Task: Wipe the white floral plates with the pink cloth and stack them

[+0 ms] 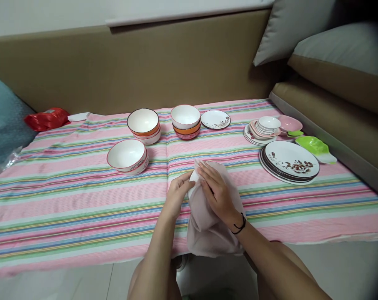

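My left hand is closed on the left rim of a white plate, its thumb on top. A pale pink cloth covers most of that plate and hangs down toward the front edge of the striped cover. My right hand presses the cloth onto the plate, fingers together, a dark band around the wrist. Just right of the hands is a stack of plates, the top one with a brown flower pattern. Behind them, one similar plate lies flat.
Bowls stand in stacks at the left, farther back and mid-back. Small dishes and a green leaf-shaped dish sit at the right. A red bundle lies at the far left. Cushions line the right side.
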Action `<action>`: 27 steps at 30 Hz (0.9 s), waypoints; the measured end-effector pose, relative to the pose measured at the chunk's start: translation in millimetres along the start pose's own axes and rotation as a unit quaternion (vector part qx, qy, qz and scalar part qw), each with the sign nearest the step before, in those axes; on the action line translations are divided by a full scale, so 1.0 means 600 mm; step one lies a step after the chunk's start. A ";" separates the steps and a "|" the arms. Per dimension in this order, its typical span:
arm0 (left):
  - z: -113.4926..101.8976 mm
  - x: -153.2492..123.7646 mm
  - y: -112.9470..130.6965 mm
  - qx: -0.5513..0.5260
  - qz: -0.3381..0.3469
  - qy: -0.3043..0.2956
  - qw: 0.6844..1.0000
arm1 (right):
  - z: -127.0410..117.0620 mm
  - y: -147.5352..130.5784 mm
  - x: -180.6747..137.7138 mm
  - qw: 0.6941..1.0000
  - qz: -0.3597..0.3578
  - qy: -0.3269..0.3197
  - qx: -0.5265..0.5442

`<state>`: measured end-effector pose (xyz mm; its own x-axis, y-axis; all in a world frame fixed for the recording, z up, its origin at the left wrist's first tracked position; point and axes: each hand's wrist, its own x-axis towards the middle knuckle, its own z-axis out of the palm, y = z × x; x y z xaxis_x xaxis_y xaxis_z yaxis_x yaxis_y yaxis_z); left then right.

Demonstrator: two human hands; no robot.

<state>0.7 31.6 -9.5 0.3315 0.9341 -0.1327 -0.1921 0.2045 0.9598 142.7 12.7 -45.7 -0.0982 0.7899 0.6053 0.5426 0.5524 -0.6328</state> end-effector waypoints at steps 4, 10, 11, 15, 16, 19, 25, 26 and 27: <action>0.000 0.001 0.000 0.003 0.014 -0.005 1.000 | -0.003 -0.002 0.001 1.000 -0.002 -0.008 0.000; 0.002 0.000 0.006 0.041 0.019 0.012 0.999 | -0.011 -0.003 -0.004 0.997 -0.017 -0.052 -0.063; 0.002 0.000 0.006 0.046 0.023 0.016 0.999 | -0.012 -0.002 -0.005 0.996 -0.022 -0.058 -0.071; 0.001 0.000 0.003 0.047 0.024 0.026 0.998 | -0.012 -0.001 -0.005 0.994 -0.031 -0.069 -0.085; 0.000 0.000 0.001 0.045 0.019 0.030 0.998 | -0.012 -0.001 -0.004 0.994 -0.030 -0.071 -0.083; -0.004 0.001 -0.005 0.032 0.000 0.046 0.998 | -0.013 -0.004 -0.001 0.994 -0.027 -0.080 -0.068; -0.004 0.001 -0.009 -0.003 0.007 0.002 1.000 | -0.016 -0.006 0.004 0.995 -0.024 -0.087 -0.039; -0.002 0.002 -0.008 -0.004 0.007 0.000 1.000 | -0.016 -0.006 0.005 0.995 -0.024 -0.087 -0.038; 0.000 0.002 -0.008 -0.006 0.004 0.011 1.000 | -0.015 -0.006 0.005 0.995 -0.024 -0.087 -0.039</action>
<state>1.8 31.8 -14.3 0.3085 0.9422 -0.1304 -0.2067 0.2003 0.9577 148.3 10.6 -37.4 -0.2651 0.8013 0.5364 0.5963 0.5734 -0.5619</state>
